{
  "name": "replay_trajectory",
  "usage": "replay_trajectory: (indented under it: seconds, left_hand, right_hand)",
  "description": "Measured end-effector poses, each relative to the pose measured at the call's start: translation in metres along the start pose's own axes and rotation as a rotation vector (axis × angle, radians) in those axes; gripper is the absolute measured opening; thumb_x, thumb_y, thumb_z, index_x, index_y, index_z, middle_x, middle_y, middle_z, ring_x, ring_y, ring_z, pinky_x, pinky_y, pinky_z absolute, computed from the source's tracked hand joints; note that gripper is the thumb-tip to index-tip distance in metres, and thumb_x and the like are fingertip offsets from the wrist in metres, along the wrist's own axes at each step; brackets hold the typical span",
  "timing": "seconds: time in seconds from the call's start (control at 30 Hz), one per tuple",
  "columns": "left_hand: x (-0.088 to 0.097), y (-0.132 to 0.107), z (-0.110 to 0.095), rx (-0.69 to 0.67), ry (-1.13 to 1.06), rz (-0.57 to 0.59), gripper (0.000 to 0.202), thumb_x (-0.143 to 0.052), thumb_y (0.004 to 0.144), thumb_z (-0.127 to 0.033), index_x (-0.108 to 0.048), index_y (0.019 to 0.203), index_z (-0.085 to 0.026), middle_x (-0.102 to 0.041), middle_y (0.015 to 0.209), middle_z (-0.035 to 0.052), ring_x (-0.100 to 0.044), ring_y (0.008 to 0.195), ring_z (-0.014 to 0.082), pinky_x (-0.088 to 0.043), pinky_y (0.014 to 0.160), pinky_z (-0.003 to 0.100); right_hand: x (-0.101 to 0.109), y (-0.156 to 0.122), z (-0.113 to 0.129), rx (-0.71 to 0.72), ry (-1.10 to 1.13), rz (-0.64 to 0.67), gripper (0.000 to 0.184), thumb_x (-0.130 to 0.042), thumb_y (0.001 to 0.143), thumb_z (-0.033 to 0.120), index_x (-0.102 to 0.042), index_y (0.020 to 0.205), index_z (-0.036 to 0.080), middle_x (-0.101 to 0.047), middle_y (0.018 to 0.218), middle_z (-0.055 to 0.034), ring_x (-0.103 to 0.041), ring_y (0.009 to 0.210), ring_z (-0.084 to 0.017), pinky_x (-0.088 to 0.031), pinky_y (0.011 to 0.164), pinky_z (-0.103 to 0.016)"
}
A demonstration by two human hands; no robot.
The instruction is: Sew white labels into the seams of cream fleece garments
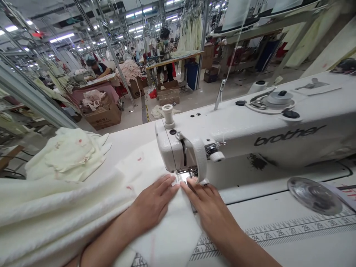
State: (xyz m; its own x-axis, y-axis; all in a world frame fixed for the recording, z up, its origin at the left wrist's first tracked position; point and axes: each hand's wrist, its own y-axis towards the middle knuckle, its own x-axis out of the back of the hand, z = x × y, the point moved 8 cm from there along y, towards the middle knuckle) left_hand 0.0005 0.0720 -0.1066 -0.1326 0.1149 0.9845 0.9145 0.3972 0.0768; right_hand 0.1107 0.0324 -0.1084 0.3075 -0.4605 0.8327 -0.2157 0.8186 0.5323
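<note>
Cream fabric [169, 230] with small reddish marks lies under the head of a white sewing machine [236, 126] lettered "brother". My left hand [152, 200] rests flat on the fabric just left of the lit needle area, fingers stretched forward. My right hand [207, 204] lies at the fabric's right edge, its fingers extended close to the presser foot. The fingertips of both hands nearly meet in front of the needle, which I cannot make out clearly. The rest of the fabric spreads in folds to the left, beneath my left forearm.
A heap of cream fabric [69, 154] sits at the table's left. Along the front runs a printed ruler strip [294, 230], with a round clear dish [314, 195] behind it. Beyond are co-workers at machines, a cardboard box [104, 115] and thread cones on a stand.
</note>
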Motion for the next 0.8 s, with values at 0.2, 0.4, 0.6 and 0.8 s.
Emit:
replay_trajectory:
  seconds: [0.2,0.4,0.6,0.8]
  left_hand:
    - [-0.003,0.009,0.018,0.084,-0.027,0.051,0.040,-0.038,0.090,-0.013,-0.042,0.129,-0.017,-0.047,0.132,0.0130,-0.042,0.127,0.0277,-0.046,0.102,0.049]
    - [0.000,0.011,0.023,0.130,-0.026,0.040,0.037,-0.037,0.091,-0.014,-0.044,0.127,-0.018,-0.049,0.128,0.0113,-0.046,0.123,0.0262,-0.047,0.100,0.048]
    - [-0.001,0.013,0.019,0.098,-0.005,0.015,0.045,-0.036,0.091,-0.013,-0.035,0.135,-0.020,-0.048,0.130,0.0110,-0.045,0.125,0.0237,-0.046,0.103,0.044]
    - [0.019,-0.018,0.022,0.230,0.153,-0.192,0.049,-0.039,0.092,-0.022,-0.027,0.140,-0.017,-0.050,0.133,0.0147,-0.051,0.122,0.0253,-0.049,0.098,0.044]
  right_hand:
    - [-0.006,-0.002,-0.002,-0.046,-0.005,0.032,0.056,-0.029,0.079,-0.008,-0.054,0.125,0.015,-0.060,0.115,-0.0081,-0.049,0.112,-0.022,-0.045,0.090,-0.037]
    - [0.006,-0.003,-0.002,-0.058,0.052,0.025,0.062,-0.024,0.073,-0.012,-0.055,0.121,0.015,-0.059,0.113,-0.0087,-0.049,0.115,-0.021,-0.049,0.092,-0.037]
    - [0.009,-0.010,0.021,0.012,0.000,-0.062,0.054,-0.026,0.078,-0.010,-0.056,0.121,0.007,-0.058,0.123,-0.0115,-0.048,0.119,-0.023,-0.046,0.097,-0.039]
    - [0.000,-0.013,0.054,0.069,-0.036,-0.047,0.042,-0.036,0.097,0.029,-0.056,0.122,0.003,-0.054,0.129,-0.0166,-0.049,0.121,-0.028,-0.046,0.096,-0.042]
